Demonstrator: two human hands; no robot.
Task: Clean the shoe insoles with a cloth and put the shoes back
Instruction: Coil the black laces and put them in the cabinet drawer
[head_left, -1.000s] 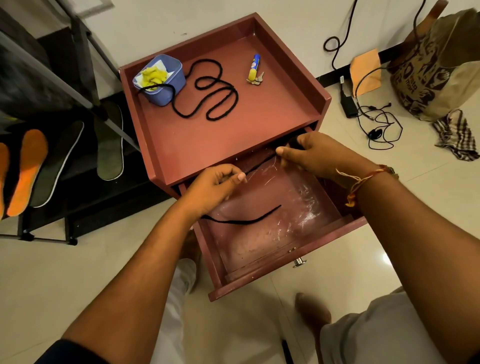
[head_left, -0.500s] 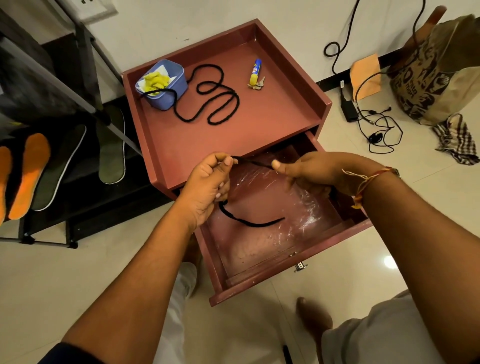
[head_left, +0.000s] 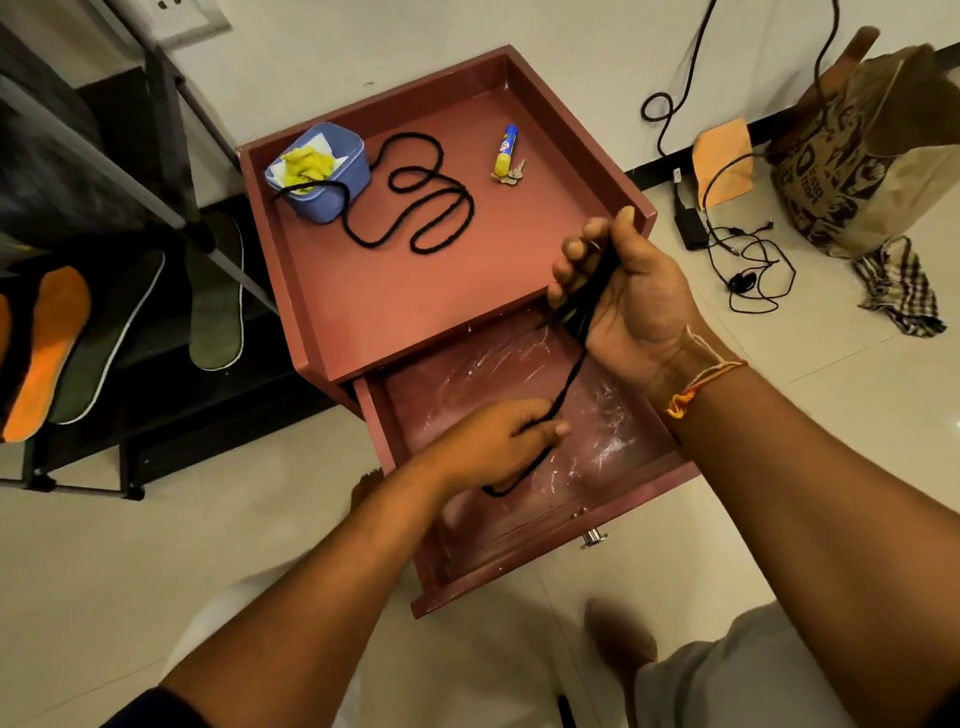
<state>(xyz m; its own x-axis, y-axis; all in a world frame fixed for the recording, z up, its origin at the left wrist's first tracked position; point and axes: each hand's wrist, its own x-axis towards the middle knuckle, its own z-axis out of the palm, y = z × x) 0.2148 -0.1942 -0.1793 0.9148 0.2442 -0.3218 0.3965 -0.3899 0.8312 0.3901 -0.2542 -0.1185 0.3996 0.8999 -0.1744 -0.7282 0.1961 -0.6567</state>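
Here, one lace (head_left: 569, 382) gripped by left hand (head_left: 493, 447) and right hand (head_left: 634, 296); second lace (head_left: 470, 205) loose

orange insole (head_left: 49, 348): lying flat on black rack shelf (head_left: 156, 395), far left | grey insole (head_left: 109, 338): pale-edged, just beside it | green insole (head_left: 215, 296): same shelf, apart rightward | yellow cloth (head_left: 306, 163): crumpled in blue tub (head_left: 332, 200), worktop (head_left: 415, 291) back-left corner

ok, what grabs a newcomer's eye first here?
Two hands over the open drawer: the right hand grips a bunched black lace, the left hand pinches its trailing part. A second lace lies looped on the cabinet top, touching a blue tub; an orange insole sits on the rack, far left.
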